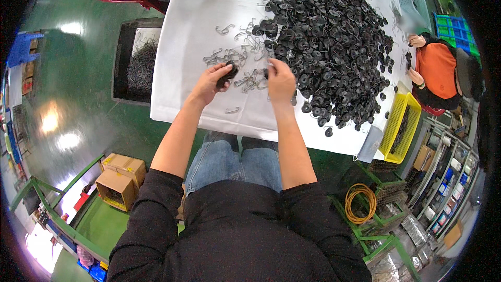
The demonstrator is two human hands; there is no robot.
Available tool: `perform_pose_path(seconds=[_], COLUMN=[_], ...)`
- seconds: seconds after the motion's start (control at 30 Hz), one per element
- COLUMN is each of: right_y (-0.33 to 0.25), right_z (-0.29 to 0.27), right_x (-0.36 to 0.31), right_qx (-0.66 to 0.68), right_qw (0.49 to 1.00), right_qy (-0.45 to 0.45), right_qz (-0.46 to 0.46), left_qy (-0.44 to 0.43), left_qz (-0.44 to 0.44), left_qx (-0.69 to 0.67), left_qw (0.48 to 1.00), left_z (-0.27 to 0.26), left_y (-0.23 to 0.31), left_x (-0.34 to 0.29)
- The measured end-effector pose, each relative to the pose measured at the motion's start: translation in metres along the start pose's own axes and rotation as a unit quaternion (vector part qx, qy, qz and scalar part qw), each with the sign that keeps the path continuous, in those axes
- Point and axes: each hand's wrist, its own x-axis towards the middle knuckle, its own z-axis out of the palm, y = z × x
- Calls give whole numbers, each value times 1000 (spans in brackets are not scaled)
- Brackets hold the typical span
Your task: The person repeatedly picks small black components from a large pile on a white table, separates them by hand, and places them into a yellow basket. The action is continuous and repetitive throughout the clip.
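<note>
My left hand (210, 82) is closed round several small black discs (227, 74) that look like rubber or plastic, gathered between thumb and fingers. My right hand (282, 81), slightly blurred, has its fingertips pinched together at the edge of the heap; what they hold is too small to make out. Between and beyond my hands, loose bent wire hooks (249, 80) lie scattered on the white tabletop (193, 26). To the right spreads a large heap of black discs (329, 47), many with wire hooks attached.
A black crate (121, 62) of wire pieces stands on the floor at left. At the table's right edge is a yellow basket (401, 125). Co-workers' hands (416, 42) work at the far and right sides. Cardboard boxes (122, 169) sit lower left.
</note>
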Motion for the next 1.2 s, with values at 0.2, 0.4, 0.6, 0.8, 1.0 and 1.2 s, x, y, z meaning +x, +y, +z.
perform_pose_path(seconds=[0.2,0.4,0.6,0.8,1.0,1.2], right_y=[21,21,29,30,19,2], right_z=[-5,17,4,-1,2,6], right_x=[-4,3,5,-4,-15,-28], right_qx=[-186,-174,154,253,230,164], right_qw=[966,951,927,917,926,957], right_qy=[-124,-222,-283,-234,-218,-149], right_qz=[129,125,192,200,206,187], left_qy=[-49,45,52,63,80,100], left_qz=[11,-41,-12,31,-14,-35], left_qx=[-103,-39,188,179,94,68], left_qw=[993,997,981,981,992,992], left_z=[-29,-12,31,39,41,45], left_y=[1,-10,-21,-20,-19,-24], left_x=[-12,5,22,35,39,35])
